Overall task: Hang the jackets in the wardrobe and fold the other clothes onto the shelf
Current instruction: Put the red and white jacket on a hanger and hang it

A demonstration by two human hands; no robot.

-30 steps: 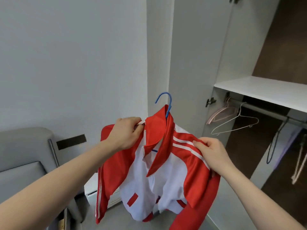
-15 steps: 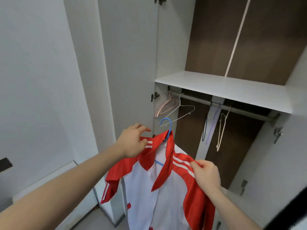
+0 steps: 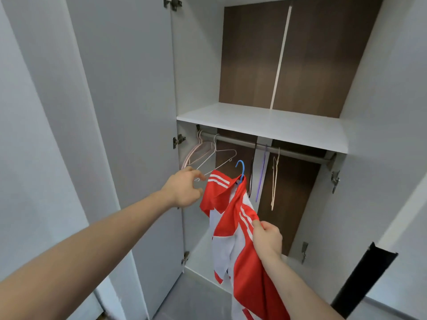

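Red-and-white jacket (image 3: 233, 218) hangs on a blue hanger (image 3: 240, 170), held up in front of the open wardrobe (image 3: 381, 112), just below the rail (image 3: 298, 152). My right hand (image 3: 268, 239) at about 5 o'clock pinches the striped shoulder seam, thumb and fingers closed on the cloth. My left hand (image 3: 184, 189) at 9 o'clock of the collar is half-open, fingers spread and curled; whether it touches the jacket or the white wire hanger (image 3: 217, 160) behind it, I cannot tell. Blue hook points up, free of the rail.

Step in hand, as I judge it: hanging this jacket. Not yet done.

Rail already carries pinkish hangers (image 3: 196, 153) at its left end, the wire one beside them, then dark, purple (image 3: 261, 174) and cream (image 3: 275, 179) ones toward the middle. White shelf (image 3: 265, 125) sits directly above, at 12 o'clock.

Next move calls for lifting the hook up and over the rail in the gap between the wire hanger and the dark one, clearing the shelf edge, then letting go of the shoulder so the jacket drops straight.
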